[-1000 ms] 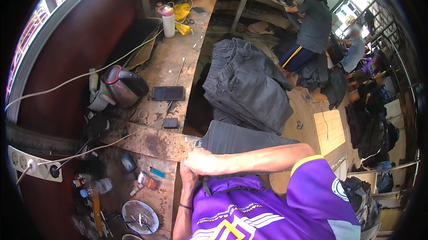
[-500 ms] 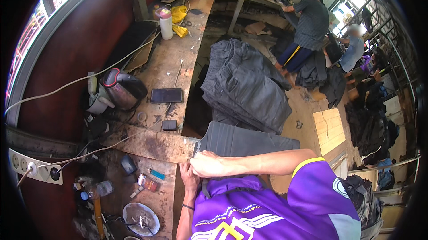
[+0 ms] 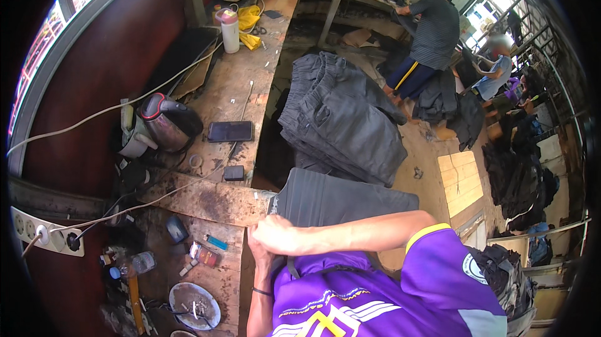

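My right hand is closed, its fingers curled in near the left corner of a dark grey ribbed pad. Tucked against it from below is my left hand, also closed, with a dark band round the wrist. The two hands meet in front of my body, over the inner edge of the wooden table. What their fingers hold, if anything, is hidden. Just beyond the pad lies a thick stack of dark grey trousers with gathered elastic waists.
Left on the wooden table are a phone, an electric kettle, a white bottle, an ashtray and a blue lighter. A cable crosses it. Two people work beyond, beside dark cloth piles.
My right hand has drawn a little left and down, off the pad's corner, staying against my left hand. The whole view has shifted slightly; a person at the far right has moved their arms.
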`<action>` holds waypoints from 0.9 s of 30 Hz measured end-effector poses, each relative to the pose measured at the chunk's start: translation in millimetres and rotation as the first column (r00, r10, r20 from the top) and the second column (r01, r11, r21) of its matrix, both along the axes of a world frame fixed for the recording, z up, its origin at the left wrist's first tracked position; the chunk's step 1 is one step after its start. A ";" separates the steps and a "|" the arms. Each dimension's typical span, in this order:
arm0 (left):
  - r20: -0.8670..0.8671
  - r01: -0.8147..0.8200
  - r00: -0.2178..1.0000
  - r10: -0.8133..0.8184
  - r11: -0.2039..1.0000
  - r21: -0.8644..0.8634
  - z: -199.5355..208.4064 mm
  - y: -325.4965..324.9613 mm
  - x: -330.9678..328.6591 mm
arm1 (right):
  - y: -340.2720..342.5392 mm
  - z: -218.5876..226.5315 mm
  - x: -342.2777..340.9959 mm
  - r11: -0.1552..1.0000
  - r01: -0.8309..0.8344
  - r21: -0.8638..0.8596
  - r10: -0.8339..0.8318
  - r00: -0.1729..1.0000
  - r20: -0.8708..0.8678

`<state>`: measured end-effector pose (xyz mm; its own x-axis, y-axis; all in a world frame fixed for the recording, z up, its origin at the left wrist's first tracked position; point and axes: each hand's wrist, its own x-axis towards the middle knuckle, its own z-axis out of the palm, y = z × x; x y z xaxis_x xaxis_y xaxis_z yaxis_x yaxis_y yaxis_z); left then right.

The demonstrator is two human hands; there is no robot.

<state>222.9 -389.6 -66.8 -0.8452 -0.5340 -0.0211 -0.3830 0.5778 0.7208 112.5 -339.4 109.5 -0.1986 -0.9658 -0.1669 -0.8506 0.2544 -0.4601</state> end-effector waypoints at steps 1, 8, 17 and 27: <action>-0.040 -0.031 0.999 0.033 0.998 0.055 -3.2 0.7 -2.5 | 1.4 -6.1 5.4 0.997 0.003 0.080 0.002 0.999 -0.054; -0.523 -0.090 0.834 0.177 0.978 0.186 14.0 5.3 -4.4 | -8.7 -15.7 -35.0 0.975 -0.064 0.214 0.036 0.990 0.133; -0.575 -0.057 0.796 0.192 0.968 0.245 -6.8 2.3 -8.8 | 1.2 1.5 -21.8 0.986 -0.166 0.032 0.167 0.985 -0.052; -0.469 -0.133 0.877 0.106 0.991 -0.024 -1.1 0.8 -6.4 | -1.4 -2.1 -36.0 0.990 -0.124 -0.066 0.125 0.992 0.017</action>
<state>216.5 -388.8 -67.9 -0.6800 -0.6208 0.3902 -0.0799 0.5917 0.8022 76.5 -340.8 107.4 -0.0734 -0.9916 -0.1063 -0.8635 0.1165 -0.4906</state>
